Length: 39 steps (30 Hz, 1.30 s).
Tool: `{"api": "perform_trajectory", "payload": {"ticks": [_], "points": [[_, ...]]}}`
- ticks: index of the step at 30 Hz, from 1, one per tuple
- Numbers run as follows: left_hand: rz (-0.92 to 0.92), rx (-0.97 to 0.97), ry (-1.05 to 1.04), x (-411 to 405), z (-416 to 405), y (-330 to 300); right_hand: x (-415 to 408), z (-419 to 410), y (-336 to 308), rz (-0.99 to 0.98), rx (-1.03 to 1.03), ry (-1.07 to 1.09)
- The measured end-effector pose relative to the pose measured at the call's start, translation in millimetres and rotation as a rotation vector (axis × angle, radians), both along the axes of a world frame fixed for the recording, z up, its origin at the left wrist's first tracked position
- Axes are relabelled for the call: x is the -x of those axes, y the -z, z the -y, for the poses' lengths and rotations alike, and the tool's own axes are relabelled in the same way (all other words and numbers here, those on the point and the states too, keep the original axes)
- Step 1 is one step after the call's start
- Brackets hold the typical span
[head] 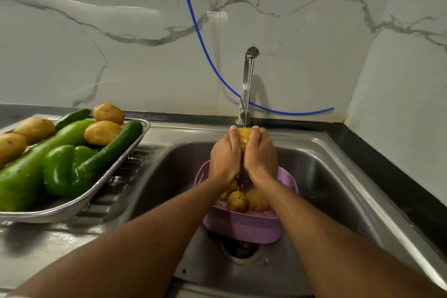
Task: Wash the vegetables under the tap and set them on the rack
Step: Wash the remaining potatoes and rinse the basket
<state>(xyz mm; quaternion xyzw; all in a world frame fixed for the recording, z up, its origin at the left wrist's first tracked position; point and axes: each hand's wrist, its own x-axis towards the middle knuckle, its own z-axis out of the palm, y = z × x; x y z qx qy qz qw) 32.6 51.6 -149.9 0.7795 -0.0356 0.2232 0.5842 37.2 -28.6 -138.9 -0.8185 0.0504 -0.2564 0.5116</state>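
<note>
Presently: potato (pixel 244 137) under tap (pixel 247 84) stream, left hand (pixel 223 158) and right hand (pixel 261 156) each in curled grip round it, above lilac basket (pixel 244 226) of potatoes in sink (pixel 321 176), washed vegetables on tray (pixel 116 174), bench's left edge.

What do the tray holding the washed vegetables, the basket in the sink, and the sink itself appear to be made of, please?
Tray: probably stainless steel or aluminium, with a thin, shiny, reflective rim.
Basket: apparently plastic, matte lilac, with a moulded perforated wall.
Sink: looks like brushed stainless steel, grey with soft streaked reflections and a ribbed drainboard.
</note>
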Motion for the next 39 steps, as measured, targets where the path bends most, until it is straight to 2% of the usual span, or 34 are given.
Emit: {"api": "perform_trajectory", "payload": {"ticks": [5,8,12,14,19,23,25,28,31,33,36,39], "points": [[0.094,0.046,0.069,9,1,-3,2,1,2,0.118,-0.024,-0.05],[0.189,-0.034,0.081,6,-5,-1,4,0,-1,0.048,-0.069,-0.083],[0.169,-0.044,0.149,3,-6,-4,7,7,-2,0.06,0.161,-0.066],[0.074,0.055,0.184,4,-1,-10,8,10,-6,0.061,0.253,-0.044],[-0.343,0.275,0.172,6,1,-31,16,7,-10,0.024,0.475,0.051],[-0.543,0.381,0.156,10,-5,-25,15,-4,-9,-0.172,0.537,-0.015],[-0.556,0.366,0.132,8,-7,-19,9,-9,-5,-0.253,0.43,-0.096],[-0.463,0.315,0.124,3,-7,-15,5,-11,-1,-0.155,0.155,-0.157],[-0.339,0.077,0.136,-1,-6,-14,4,-13,-5,-0.088,-0.08,-0.098],[-0.244,0.011,0.11,-1,-10,-9,7,-15,-9,-0.179,-0.34,-0.159],[-0.083,-0.067,0.046,4,-15,-6,15,-11,-15,-0.427,-0.707,-0.246],[-0.073,-0.037,-0.034,7,-16,-11,16,-15,-16,-0.469,-0.839,-0.339]]}}
